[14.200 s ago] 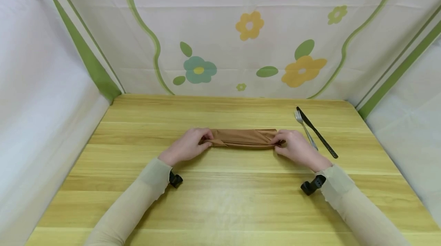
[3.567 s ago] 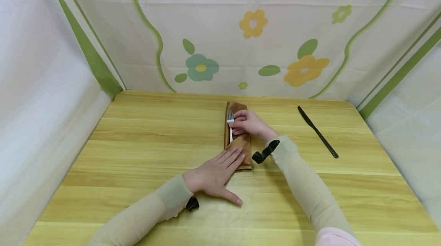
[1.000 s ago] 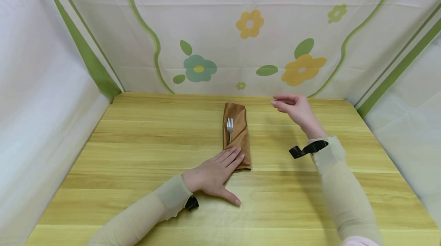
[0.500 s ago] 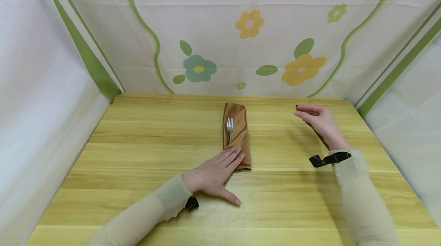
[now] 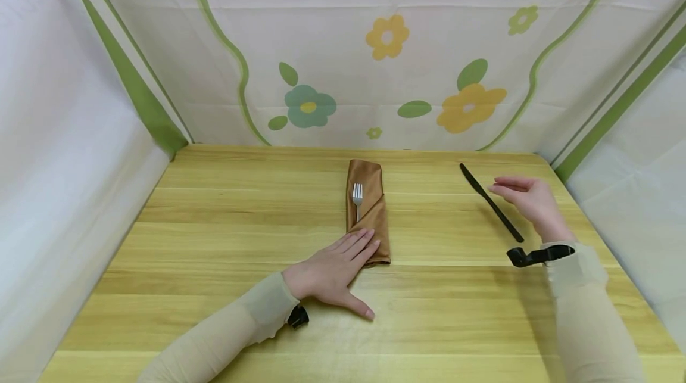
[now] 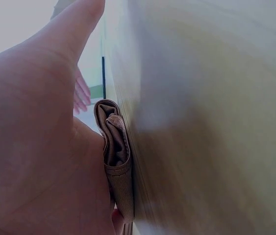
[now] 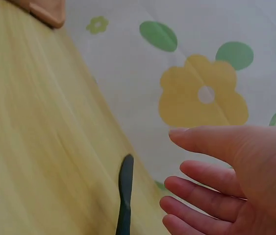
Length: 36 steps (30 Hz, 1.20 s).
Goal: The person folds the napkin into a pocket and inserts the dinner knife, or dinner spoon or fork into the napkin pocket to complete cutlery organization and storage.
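Your left hand lies flat on the wooden table, fingers straight and relaxed, their tips pressing the near end of the folded brown napkin. The napkin is a narrow, satiny strip running away from you at the table's middle, with a silver fork tucked into its diagonal fold, tines showing. Only your left wrist view shows the napkin's edge: several ribbed layers stacked under your palm; the fork is hidden there. To the right, the slim black knife lies slantwise on the table. Your right hand hovers just beside it, fingers loosely extended, holding nothing. The right wrist view shows a gap between your fingertips and the knife's matte blade.
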Each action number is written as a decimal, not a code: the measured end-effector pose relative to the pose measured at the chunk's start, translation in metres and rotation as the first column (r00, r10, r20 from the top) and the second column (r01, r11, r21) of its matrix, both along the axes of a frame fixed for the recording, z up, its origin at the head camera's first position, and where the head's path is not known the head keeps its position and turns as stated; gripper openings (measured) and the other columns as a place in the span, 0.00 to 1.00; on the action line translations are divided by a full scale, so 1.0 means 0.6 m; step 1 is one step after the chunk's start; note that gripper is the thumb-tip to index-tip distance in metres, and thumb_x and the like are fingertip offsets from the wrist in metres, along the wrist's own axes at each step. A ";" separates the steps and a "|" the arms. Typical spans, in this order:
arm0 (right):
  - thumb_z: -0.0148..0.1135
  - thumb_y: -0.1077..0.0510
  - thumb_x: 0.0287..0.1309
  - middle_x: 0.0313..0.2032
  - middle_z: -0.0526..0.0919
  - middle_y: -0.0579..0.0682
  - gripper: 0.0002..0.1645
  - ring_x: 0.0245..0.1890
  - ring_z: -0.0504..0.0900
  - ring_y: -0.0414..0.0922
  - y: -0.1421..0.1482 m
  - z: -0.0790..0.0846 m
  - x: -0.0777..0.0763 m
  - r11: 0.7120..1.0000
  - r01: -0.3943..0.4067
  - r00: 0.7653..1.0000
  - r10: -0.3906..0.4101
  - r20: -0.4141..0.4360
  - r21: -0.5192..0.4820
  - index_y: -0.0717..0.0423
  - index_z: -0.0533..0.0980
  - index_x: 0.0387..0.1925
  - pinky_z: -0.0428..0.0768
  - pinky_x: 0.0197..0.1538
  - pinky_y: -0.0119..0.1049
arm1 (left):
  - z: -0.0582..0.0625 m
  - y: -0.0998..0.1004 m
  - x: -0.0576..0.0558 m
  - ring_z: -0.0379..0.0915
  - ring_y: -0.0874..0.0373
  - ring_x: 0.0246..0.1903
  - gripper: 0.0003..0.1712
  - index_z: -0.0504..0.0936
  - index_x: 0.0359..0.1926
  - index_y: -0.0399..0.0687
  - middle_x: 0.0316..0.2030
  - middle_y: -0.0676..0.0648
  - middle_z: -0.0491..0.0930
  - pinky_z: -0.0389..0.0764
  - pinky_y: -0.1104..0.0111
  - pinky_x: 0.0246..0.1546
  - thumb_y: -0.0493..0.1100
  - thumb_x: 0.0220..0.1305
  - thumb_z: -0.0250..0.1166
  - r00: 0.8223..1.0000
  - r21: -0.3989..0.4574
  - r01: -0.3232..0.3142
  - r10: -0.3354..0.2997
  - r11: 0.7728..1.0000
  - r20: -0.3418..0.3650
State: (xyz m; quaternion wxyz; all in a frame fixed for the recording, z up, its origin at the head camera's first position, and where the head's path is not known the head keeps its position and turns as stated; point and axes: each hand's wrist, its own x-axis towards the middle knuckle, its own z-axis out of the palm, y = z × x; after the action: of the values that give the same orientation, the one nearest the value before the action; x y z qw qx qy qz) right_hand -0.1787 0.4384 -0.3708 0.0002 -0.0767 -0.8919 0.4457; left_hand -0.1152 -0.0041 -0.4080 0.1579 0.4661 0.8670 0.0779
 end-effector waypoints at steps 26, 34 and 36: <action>0.67 0.45 0.67 0.58 0.78 0.70 0.30 0.54 0.76 0.65 0.019 -0.049 -0.029 0.952 -0.073 0.993 0.043 0.107 0.298 0.67 0.81 0.57 0.74 0.55 0.58 | -0.004 -0.001 -0.001 0.24 0.51 0.78 0.74 0.36 0.81 0.43 0.80 0.41 0.28 0.35 0.61 0.75 0.84 0.54 0.58 1.000 0.008 0.003 -0.003 1.000 -0.002; 0.70 0.45 0.63 0.46 0.85 0.63 0.26 0.43 0.80 0.58 0.023 -0.052 -0.030 0.934 -0.026 0.997 0.000 0.074 0.357 0.65 0.86 0.48 0.76 0.43 0.47 | -0.002 -0.001 -0.001 0.25 0.52 0.78 0.74 0.37 0.81 0.43 0.80 0.41 0.29 0.36 0.61 0.75 0.84 0.54 0.58 1.000 0.011 -0.003 0.003 1.000 0.001; 0.70 0.46 0.63 0.44 0.86 0.62 0.26 0.40 0.80 0.55 0.023 -0.051 -0.029 0.932 -0.025 0.997 -0.004 0.078 0.362 0.66 0.86 0.47 0.75 0.40 0.43 | -0.002 -0.001 -0.001 0.25 0.52 0.78 0.74 0.37 0.81 0.43 0.80 0.41 0.29 0.36 0.61 0.75 0.84 0.53 0.58 1.000 0.009 -0.004 0.004 1.000 0.001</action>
State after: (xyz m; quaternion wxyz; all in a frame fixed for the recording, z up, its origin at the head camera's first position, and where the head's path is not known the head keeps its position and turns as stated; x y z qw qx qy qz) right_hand -0.1963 0.4523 -0.4016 -0.0225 -0.0877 -0.9585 0.2703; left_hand -0.1157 -0.0045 -0.4094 0.1559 0.4651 0.8675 0.0825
